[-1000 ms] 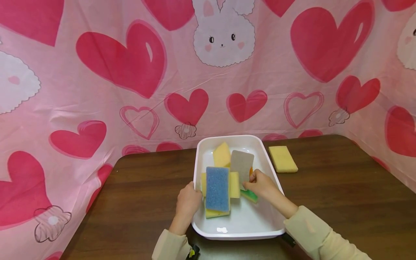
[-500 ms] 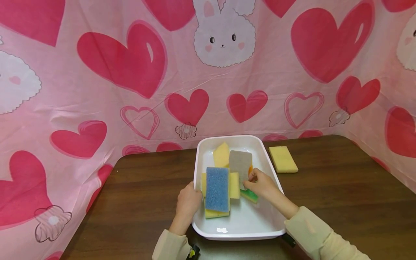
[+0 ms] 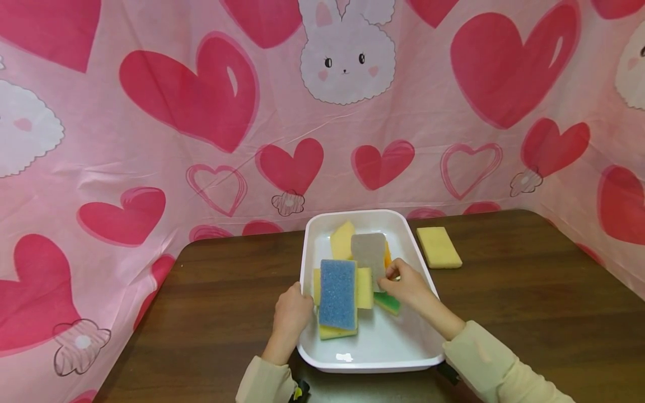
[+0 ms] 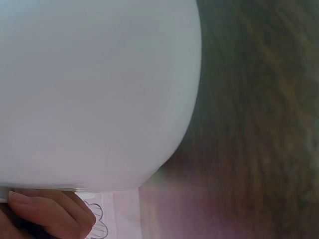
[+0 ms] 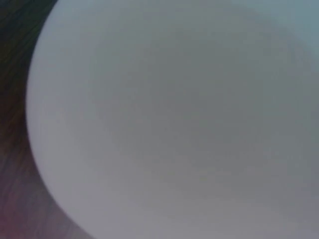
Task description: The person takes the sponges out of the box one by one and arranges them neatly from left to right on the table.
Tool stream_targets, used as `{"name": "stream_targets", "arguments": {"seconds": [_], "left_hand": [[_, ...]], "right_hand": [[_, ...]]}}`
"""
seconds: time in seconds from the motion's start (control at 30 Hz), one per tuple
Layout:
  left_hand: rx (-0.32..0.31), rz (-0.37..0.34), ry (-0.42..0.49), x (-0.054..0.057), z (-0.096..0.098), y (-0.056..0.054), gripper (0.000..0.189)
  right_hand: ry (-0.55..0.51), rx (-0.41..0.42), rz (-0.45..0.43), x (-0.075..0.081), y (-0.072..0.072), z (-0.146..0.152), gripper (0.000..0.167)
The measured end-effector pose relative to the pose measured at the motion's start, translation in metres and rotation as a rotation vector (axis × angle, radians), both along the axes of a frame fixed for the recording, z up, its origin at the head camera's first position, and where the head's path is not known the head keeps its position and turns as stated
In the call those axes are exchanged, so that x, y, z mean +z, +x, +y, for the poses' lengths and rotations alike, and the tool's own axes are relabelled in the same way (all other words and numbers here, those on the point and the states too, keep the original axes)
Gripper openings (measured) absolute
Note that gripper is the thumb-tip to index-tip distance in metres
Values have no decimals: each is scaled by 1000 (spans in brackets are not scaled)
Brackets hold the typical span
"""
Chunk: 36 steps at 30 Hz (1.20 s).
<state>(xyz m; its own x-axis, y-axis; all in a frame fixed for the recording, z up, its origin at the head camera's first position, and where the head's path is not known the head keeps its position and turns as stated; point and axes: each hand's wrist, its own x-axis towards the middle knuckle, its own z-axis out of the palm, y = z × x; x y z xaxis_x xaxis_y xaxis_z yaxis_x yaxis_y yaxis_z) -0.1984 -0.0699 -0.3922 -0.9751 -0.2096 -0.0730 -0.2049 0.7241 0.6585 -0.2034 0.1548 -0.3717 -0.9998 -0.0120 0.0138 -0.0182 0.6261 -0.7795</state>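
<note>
In the head view a white plastic tub (image 3: 378,350) holds several sponges. My left hand (image 3: 294,309) grips the tub's left rim; its curled fingers also show at the bottom of the left wrist view. My right hand (image 3: 407,286) reaches inside and pinches the lower right edge of a flat grey pad (image 3: 368,249), perhaps a sponge's scouring side. Left of it, a blue sponge (image 3: 337,294) lies across a yellow sponge (image 3: 365,288). Under the right hand sits a green-topped sponge (image 3: 387,303). The right wrist view shows the tub's blurred wall (image 5: 174,124), not the hand.
Another yellow sponge (image 3: 342,239) leans at the tub's far left, and a partly hidden orange piece (image 3: 387,254) shows beside the grey pad. Outside the tub, a yellow sponge (image 3: 438,247) lies on the brown wooden table (image 3: 237,280). A pink heart-patterned cloth (image 3: 221,117) hangs behind.
The grey pad has shifted slightly left with my right hand's fingers at its edge, and more of the orange piece shows. My left hand stays on the rim.
</note>
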Motion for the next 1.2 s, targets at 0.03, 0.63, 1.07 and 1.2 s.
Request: {"name": "stream_targets", "arguments": {"seconds": [0.03,0.63,1.07,1.2], "left_hand": [[-1,4,-2,0,0,0,32],[-18,67,-26,-1,-2,0,26],[-30,67,-20,0,-2,1,29],[-30,64,-18,0,-2,1,29]], "right_hand": [[-5,-2,9,0,0,0,19],[-149,-76,-9,11,2,11,31],[-148,-108,24,16,2,21,34],[-155,-123,36,18,2,23,34]]}}
